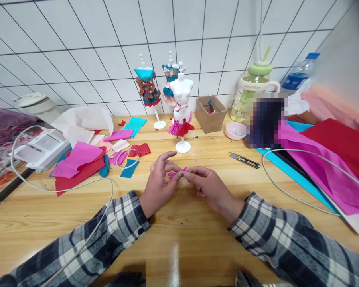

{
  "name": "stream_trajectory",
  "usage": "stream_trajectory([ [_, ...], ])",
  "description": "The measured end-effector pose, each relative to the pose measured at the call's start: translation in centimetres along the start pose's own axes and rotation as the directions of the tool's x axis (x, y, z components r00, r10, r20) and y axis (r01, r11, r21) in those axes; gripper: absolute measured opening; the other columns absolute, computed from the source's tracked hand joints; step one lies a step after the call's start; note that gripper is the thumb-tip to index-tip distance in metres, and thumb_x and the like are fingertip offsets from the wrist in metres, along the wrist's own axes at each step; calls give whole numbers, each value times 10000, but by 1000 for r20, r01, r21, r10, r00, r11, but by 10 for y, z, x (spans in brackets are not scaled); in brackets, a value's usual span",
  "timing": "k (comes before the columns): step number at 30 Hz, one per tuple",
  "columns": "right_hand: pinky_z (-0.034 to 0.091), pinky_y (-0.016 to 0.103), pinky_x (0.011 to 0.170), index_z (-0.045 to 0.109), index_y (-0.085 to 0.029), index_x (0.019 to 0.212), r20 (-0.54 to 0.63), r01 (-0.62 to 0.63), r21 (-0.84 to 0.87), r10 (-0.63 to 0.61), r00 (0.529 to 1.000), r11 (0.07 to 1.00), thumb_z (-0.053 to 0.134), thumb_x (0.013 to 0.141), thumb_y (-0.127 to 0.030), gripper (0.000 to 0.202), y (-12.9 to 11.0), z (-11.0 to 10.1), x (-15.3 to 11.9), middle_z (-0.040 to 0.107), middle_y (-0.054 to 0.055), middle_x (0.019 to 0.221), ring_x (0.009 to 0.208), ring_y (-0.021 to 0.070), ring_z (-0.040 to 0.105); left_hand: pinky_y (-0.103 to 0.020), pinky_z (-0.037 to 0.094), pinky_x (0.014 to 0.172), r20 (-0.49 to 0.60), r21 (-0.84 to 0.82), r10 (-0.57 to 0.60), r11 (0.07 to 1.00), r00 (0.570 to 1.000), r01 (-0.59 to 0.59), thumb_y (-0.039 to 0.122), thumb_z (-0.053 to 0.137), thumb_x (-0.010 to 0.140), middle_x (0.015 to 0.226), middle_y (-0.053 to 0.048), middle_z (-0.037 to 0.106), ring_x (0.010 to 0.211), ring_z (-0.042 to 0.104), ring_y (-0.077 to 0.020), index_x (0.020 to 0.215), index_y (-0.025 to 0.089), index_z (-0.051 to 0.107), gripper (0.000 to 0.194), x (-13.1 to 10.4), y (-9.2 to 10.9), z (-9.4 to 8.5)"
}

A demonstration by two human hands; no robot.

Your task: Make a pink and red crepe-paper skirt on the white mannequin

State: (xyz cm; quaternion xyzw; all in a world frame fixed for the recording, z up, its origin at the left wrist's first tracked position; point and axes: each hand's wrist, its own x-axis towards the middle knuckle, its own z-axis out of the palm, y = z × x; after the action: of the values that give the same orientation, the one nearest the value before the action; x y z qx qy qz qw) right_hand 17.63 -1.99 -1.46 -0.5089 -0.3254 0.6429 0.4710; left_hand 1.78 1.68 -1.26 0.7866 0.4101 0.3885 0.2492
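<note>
- Nearest me, my plaid sleeves (119,223) lie along the wooden table (179,239), one coming in from each side.
- My hands meet at the middle, just above the tabletop, with a small pink paper piece (171,175) between them.
- I pinch it with my left hand (161,181), thumb against a fingertip, the other fingers arched; my right hand (214,189) pinches at its right end, thumb to forefinger, the rest curled under.
- The piece's long axis runs from side to side, rising slightly to my right: one pink lobe shows on the left, a smaller one on the right, and my fingertips hide the middle.
- Beyond my right hand lie the snips (245,160), blades pointing left and a little away from me.
- Left of my hands are blue, red and pink scraps, with a pink sheet (77,157) over a red one.
- Straight ahead, a white dress form (182,89) stands upright in a pink and red skirt (185,128).
- Right of it sit the cardboard box (208,119) and the pink dish (235,136).
- Farther back, two dressed forms (146,85) stand before the tiled wall (185,20).
</note>
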Motion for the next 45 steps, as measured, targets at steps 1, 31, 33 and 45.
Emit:
stream_trajectory([
  [1,181,189,383,682,-178,791,5,-18,9,18,1000,1000,752,652,-435,300,0,0,0,469,-66,582,457,39,301,-391,385,948,6,-34,-2,999,1000,2,253,583,866,939,-48,628,892,590,-186,1114,181,526,264,0,0,0],
  [31,368,193,374,658,-205,1016,187,238,-141,-210,960,961,713,735,-417,356,2,-24,20,615,-23,770,454,55,439,-234,431,584,436,-655,-238,577,868,487,288,663,829,686,12,675,564,601,-118,1191,182,410,454,6,-2,-1],
  [33,361,192,368,633,-226,1116,181,241,-157,-211,960,958,725,723,-428,451,0,-28,22,612,-26,807,455,53,448,-235,431,583,436,-665,-239,564,868,489,291,666,825,693,8,678,560,595,-116,1210,181,401,480,6,-3,0],
  [45,356,203,475,700,-176,786,151,285,-225,-256,955,932,711,726,-413,245,0,-27,22,624,-8,715,579,86,489,-297,465,788,318,-357,-222,872,922,333,433,676,780,944,-74,702,877,622,-200,985,170,647,335,8,1,-6],
])
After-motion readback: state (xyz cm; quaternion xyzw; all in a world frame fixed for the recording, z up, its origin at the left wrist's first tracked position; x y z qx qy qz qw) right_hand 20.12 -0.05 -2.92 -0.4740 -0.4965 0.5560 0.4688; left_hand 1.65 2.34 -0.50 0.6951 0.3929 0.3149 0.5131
